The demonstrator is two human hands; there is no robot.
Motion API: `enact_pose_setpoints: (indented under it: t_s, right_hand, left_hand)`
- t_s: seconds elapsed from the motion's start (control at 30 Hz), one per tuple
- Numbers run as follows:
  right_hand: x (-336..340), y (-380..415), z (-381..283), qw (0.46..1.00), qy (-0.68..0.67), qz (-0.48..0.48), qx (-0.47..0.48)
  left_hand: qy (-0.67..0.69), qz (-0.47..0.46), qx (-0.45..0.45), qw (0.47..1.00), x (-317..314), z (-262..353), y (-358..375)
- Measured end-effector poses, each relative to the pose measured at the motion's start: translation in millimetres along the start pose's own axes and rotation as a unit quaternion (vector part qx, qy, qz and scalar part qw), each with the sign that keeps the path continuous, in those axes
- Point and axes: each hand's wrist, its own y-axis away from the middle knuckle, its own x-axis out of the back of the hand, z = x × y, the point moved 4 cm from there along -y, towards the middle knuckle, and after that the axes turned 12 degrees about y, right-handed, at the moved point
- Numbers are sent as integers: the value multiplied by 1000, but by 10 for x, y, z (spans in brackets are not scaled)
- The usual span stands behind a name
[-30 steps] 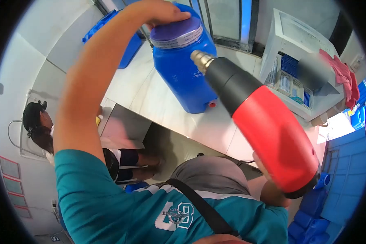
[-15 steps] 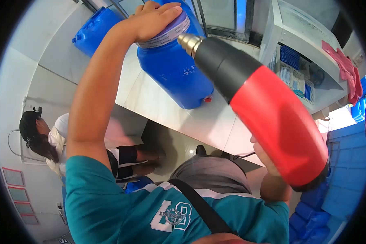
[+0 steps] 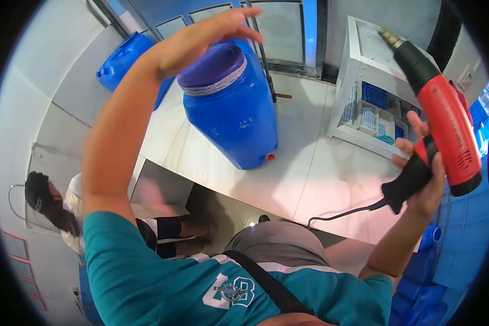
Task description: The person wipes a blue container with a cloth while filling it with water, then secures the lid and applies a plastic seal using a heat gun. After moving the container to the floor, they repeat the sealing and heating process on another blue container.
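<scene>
A red and black heat gun [image 3: 445, 122] is in my right hand [image 3: 432, 179], which is closed around its black handle. Its metal nozzle points up and to the left, away from the container, and a black cord runs from the handle. My left hand [image 3: 206, 38] hovers over the lid of a blue plastic container [image 3: 231, 119], fingers stretched out and holding nothing. The purple-blue lid [image 3: 214, 68] has a printed white band [image 3: 214, 84] around its rim. Low on the container's front sits a small red spout [image 3: 271, 156]. The container stands upright on a pale tiled counter [image 3: 304, 125].
Another blue jug [image 3: 127, 57] stands at the back left. On the right, a white cabinet [image 3: 353, 76] holds small baskets and blue items. A person in a dark cap [image 3: 35, 193] is at the left. Several blue containers [image 3: 418, 293] are stacked at lower right.
My left hand has lifted off the lid. My right hand has swung the heat gun right, away from the container and over beside the white cabinet.
</scene>
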Motion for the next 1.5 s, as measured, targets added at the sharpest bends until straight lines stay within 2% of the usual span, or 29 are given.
enact_pose_setpoints:
  t_s: [0.03, 0.07, 0.13, 0.2, 0.23, 0.27, 0.33, 0.37, 0.43, 0.47, 0.5, 0.57, 0.63, 0.77, 0.83, 0.87, 0.9, 0.93, 0.97, 1.0, 1.07, 1.13, 1.17, 1.2, 1.27, 1.3, 1.33, 1.43, 1.5]
  right_hand:
    - [113, -75, -19, 1000, 8, -2, -5]
    - [205, -171, -12, 1000, 14, -4, -10]
    - [291, -355, -67, 999, 23, 17, -19]
    - [539, -572, -51, 976, 210, 3, -57]
    - [397, -613, -148, 957, 274, 64, -69]
    - [300, -705, -242, 956, 276, 66, -69]
    - [210, -924, -331, 896, 412, 99, -133]
    - [177, -1096, -301, 876, 467, 78, -95]
    - [125, -1493, -230, 815, 577, 29, -36]
    - [83, -1689, -195, 774, 633, -7, -20]
    - [179, -1981, -43, 724, 682, -11, 100]
    - [165, -2159, 48, 658, 721, -17, 218]
    - [-9, -2200, 102, 639, 761, -113, -19]
    - [45, -2298, 220, 627, 767, -135, -32]
    - [22, -2242, 127, 600, 793, -90, 63]
    - [-38, -2194, 101, 599, 793, -89, 61]
    - [-252, -2084, -34, 622, 763, -42, 174]
    - [-645, -1831, -243, 650, 734, -20, 195]
    - [-1037, -1577, -454, 676, 703, 1, 218]
    - [-1350, -1399, -543, 701, 680, -34, 211]
    - [-1763, -1247, -500, 749, 606, -111, 245]
    - [-1933, -1388, -100, 803, 476, -184, 307]
    - [-2097, -1394, 27, 826, 453, -219, 254]
    - [-2343, -1394, 142, 846, 427, -252, 197]
    - [-2706, -1527, 560, 897, 335, -276, 79]
    - [-2887, -1471, 719, 926, 246, -285, 38]
    - [-2987, -1429, 809, 945, 154, -290, -2]
    - [-2981, -1227, 794, 957, 79, -269, -72]
    - [-2966, -1213, 778, 954, 102, -274, -64]
  left_hand:
    - [-221, 119, -8, 968, 14, -4, 78]
    - [-428, 229, -16, 874, 28, 0, 152]
    - [-472, 253, 18, 845, 102, -276, 359]
    - [-579, 225, -53, 782, 148, -277, 561]
    - [-650, 178, -98, 732, 361, -266, 715]
    - [-649, 177, -100, 733, 540, -316, 897]
    - [-630, 304, -22, 714, 885, -421, 1184]
    - [-630, 302, -23, 715, 834, -388, 1164]
    - [-264, 288, -101, 915, 576, -321, 982]
    - [-281, 268, -132, 912, 306, -341, 825]
    - [-305, 262, -127, 907, 173, -425, 670]
    - [-326, 257, -124, 901, 244, -585, 652]
    - [-503, 212, -137, 827, 561, -577, 775]
    - [-488, 243, -150, 825, 274, -338, 820]
    - [-186, 303, -120, 927, 110, -399, 656]
    - [-186, 300, -120, 928, 98, -418, 599]
    - [-308, 287, -120, 899, 66, -426, 545]
    - [-425, 272, -119, 855, 44, -441, 504]
    - [-411, 188, -207, 868, 203, -460, 493]
    - [-411, 184, -206, 869, 341, -442, 483]
    - [-418, 63, -216, 880, 377, -437, 506]
    - [-427, 130, -212, 870, 279, -371, 583]
    - [-432, 193, -207, 856, 233, -323, 595]
    - [-434, 186, -212, 856, 114, -306, 569]
    - [-412, 285, -72, 863, 47, -385, 532]
    - [-399, 290, -86, 865, 61, -410, 521]
    - [-399, 285, -87, 867, 98, -418, 507]
    - [-372, 215, -137, 893, 188, -456, 534]
    - [-378, 181, -177, 891, 234, -480, 560]
